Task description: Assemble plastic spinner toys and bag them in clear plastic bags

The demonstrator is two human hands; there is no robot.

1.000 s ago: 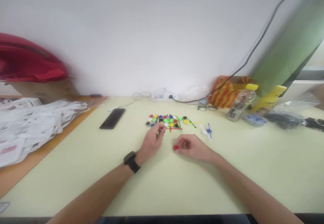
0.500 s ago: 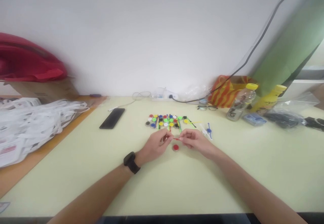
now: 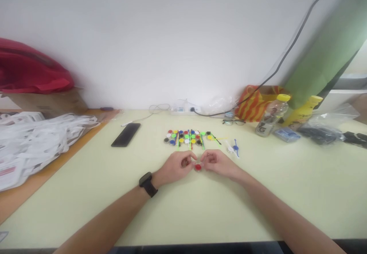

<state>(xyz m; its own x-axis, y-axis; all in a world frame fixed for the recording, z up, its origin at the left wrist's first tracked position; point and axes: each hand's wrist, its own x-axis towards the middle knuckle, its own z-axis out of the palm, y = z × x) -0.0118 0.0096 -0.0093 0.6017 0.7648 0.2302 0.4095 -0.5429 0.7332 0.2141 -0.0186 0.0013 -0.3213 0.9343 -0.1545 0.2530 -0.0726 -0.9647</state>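
Note:
My left hand [image 3: 179,165] and my right hand [image 3: 218,162] meet over the table from either side of a small round red piece [image 3: 198,167] with a clear rim. Both hands have curled fingers, their thumbs and fingertips at the edges of that piece. The thin red stick cannot be made out now. Just beyond the hands lie rows of small round pieces [image 3: 187,141] in several colours, with thin coloured sticks [image 3: 189,139] among them. To the right rest a blue round piece with a stick [image 3: 235,147] and a white one [image 3: 230,149].
A black phone [image 3: 125,134] lies to the left, near white bags [image 3: 43,143]. Along the back are a power strip [image 3: 185,110], glasses [image 3: 233,122] and a striped bag [image 3: 248,105]. Bottles [image 3: 272,116] and a blue packet [image 3: 287,134] stand or lie at the right.
Both hands have come down slightly toward me, from holding a thin red stick above the round red piece to its edges. The stick no longer shows.

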